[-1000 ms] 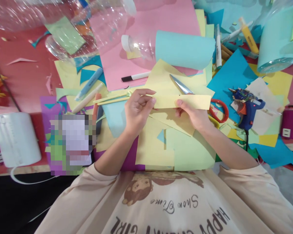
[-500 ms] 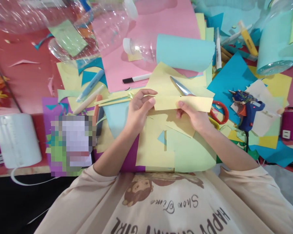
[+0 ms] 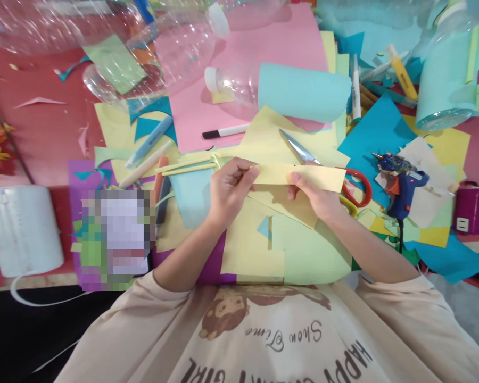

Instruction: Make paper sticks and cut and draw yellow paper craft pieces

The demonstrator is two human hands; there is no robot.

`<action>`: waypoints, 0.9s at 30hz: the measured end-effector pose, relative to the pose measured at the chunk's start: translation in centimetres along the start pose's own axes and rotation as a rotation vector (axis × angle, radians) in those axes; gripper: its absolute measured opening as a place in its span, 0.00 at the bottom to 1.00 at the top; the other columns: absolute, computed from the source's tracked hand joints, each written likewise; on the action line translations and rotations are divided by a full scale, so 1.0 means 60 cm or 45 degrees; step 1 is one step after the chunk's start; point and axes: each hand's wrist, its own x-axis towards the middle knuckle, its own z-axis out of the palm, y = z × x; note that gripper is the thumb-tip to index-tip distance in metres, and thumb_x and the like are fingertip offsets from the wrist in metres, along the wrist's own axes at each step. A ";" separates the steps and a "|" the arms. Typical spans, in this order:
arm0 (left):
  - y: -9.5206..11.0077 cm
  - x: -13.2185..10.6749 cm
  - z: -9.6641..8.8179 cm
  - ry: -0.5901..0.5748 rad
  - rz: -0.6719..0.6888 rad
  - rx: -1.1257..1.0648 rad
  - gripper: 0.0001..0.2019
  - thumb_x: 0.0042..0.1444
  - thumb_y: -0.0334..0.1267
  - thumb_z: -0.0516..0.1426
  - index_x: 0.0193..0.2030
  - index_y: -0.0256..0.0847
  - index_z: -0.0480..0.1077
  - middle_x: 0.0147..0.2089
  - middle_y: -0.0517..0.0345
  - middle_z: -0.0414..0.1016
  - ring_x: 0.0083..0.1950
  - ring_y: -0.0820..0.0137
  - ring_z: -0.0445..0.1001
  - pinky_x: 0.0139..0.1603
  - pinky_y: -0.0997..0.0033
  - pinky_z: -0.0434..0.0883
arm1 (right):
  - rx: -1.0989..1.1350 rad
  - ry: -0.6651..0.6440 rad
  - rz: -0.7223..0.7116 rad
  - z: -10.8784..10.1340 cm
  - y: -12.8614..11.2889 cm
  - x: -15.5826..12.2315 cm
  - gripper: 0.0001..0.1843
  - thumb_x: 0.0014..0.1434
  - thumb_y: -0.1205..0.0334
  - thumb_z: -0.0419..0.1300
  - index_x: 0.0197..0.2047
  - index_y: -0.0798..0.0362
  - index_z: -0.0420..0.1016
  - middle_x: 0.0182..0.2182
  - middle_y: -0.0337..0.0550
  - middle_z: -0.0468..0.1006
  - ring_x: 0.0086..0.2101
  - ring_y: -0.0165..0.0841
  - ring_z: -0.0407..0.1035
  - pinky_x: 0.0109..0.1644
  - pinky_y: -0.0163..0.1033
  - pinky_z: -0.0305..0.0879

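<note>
Both my hands hold a long pale yellow paper strip (image 3: pixel 303 177) just above a pile of coloured sheets. My left hand (image 3: pixel 228 189) pinches its left end with curled fingers. My right hand (image 3: pixel 317 197) grips it from below near the middle, thumb on the front face. Red-handled scissors (image 3: pixel 323 162) lie right behind the strip, blades pointing up-left. Thin yellow paper sticks (image 3: pixel 186 166) rest to the left of my left hand.
A blue glue gun (image 3: pixel 401 183) stands at the right. A black-capped marker (image 3: pixel 225 131), a clear bottle wrapped in light blue paper (image 3: pixel 287 90), pink paper (image 3: pixel 263 48) and more clear bottles (image 3: pixel 115 48) lie behind. A white roll (image 3: pixel 22 229) sits far left.
The strip has tilted slightly, and my left fingers have closed more firmly over its left end. Both hands stay in about the same place.
</note>
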 end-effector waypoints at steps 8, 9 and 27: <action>-0.013 -0.006 -0.001 -0.038 -0.007 -0.103 0.13 0.55 0.50 0.61 0.31 0.43 0.70 0.16 0.68 0.62 0.15 0.80 0.60 0.16 0.79 0.59 | -0.008 0.024 -0.027 -0.003 0.000 0.000 0.16 0.58 0.49 0.63 0.27 0.50 0.70 0.18 0.34 0.72 0.22 0.28 0.68 0.34 0.37 0.68; -0.013 -0.006 -0.001 -0.070 -0.068 -0.140 0.14 0.55 0.51 0.61 0.31 0.43 0.69 0.16 0.68 0.64 0.15 0.80 0.63 0.16 0.79 0.61 | -0.005 0.027 -0.034 -0.003 0.001 0.001 0.16 0.57 0.48 0.63 0.27 0.51 0.70 0.18 0.34 0.73 0.21 0.28 0.68 0.34 0.37 0.68; 0.000 -0.002 -0.002 -0.259 -0.479 -0.189 0.20 0.52 0.54 0.61 0.32 0.35 0.71 0.25 0.54 0.80 0.21 0.71 0.77 0.20 0.77 0.73 | 0.271 0.150 -0.041 -0.008 -0.005 0.004 0.33 0.54 0.26 0.44 0.30 0.48 0.69 0.20 0.39 0.72 0.24 0.35 0.72 0.28 0.41 0.68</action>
